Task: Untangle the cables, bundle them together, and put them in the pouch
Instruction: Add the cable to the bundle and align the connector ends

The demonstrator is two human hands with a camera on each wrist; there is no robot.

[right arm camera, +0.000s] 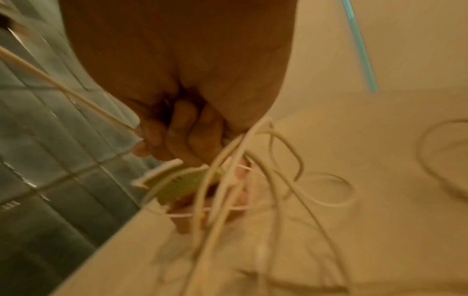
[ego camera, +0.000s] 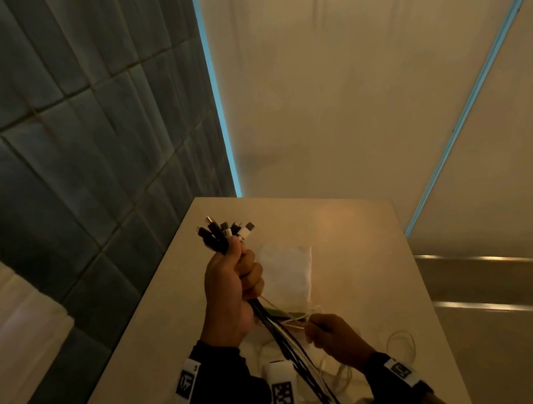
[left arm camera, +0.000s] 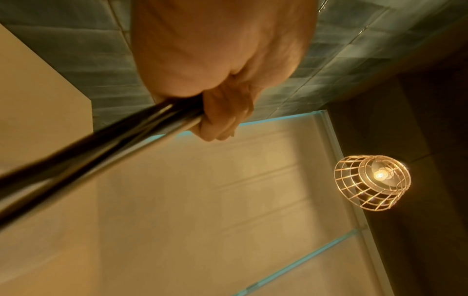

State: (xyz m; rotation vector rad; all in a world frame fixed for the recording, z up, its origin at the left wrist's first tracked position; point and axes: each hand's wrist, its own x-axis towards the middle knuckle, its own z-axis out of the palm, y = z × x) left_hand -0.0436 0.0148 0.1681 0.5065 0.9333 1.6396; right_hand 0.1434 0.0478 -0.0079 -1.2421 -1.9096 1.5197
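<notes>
My left hand [ego camera: 233, 284] is raised above the table and grips a bundle of black and white cables [ego camera: 223, 234], with their plugs sticking out above the fist. The rest of the bundle [ego camera: 298, 358] hangs down toward me; in the left wrist view the cables [left arm camera: 101, 148] run out of the fist [left arm camera: 222, 112]. My right hand [ego camera: 329, 334] is lower and to the right, pinching thin white cable strands [right arm camera: 222, 170]. The white pouch [ego camera: 288, 275] lies flat on the table behind my hands.
The beige table [ego camera: 357, 242] stands against a grey tiled wall [ego camera: 62, 138] on the left. A loose white cable loop [ego camera: 400, 344] lies to the right of my right hand. A small green and white piece [right arm camera: 177, 184] hangs among the strands.
</notes>
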